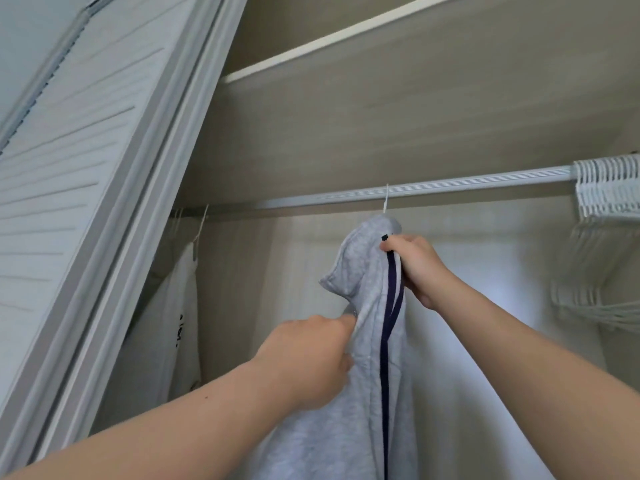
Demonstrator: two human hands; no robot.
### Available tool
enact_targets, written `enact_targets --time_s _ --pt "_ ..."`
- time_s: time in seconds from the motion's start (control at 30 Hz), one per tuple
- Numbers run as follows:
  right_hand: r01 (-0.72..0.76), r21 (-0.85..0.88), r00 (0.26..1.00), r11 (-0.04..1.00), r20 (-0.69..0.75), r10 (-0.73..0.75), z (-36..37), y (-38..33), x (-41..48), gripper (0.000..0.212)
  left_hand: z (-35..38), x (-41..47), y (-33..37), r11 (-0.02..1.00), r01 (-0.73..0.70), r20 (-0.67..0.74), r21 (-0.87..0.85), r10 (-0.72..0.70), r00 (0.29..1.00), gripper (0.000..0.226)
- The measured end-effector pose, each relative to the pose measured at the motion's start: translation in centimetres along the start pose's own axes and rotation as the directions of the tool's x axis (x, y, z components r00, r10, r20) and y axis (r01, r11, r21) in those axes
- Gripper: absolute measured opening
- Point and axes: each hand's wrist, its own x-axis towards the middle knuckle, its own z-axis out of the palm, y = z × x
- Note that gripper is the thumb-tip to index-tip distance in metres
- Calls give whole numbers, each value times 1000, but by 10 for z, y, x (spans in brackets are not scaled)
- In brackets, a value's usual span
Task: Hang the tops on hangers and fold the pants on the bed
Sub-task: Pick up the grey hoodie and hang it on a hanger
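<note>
Below rod [450, 187]: grey top [363, 403], left hand [310, 356], right hand [419, 268].

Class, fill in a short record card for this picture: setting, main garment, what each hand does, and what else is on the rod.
Setting: wardrobe with louvred door, shelf above a rod
Main garment: grey zip top, dark zip, on a white hanger hooked over the rod
Left hand: grips the fabric beside the zip, lower down
Right hand: grips the fabric near the top of the zip
Also on rod: white garment at left; empty white hangers bunched at right
</note>
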Motion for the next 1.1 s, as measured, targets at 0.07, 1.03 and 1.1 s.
enact_targets --time_s 0.07,1.03,1.1 --pt "-19 33 1000 999 -4 19 1 3 -2 24 5 -1 0 1000 -9 -5 17 9 1000 25" --pt "292 -796 956 530 246 -158 190 -23 -14 23 9 -61 -134 921 309 131 238 -345 929 32" --pt "293 -777 956 558 249 -155 209 -18 -2 24 11 -59 -135 903 330 125 277 -374 919 40"
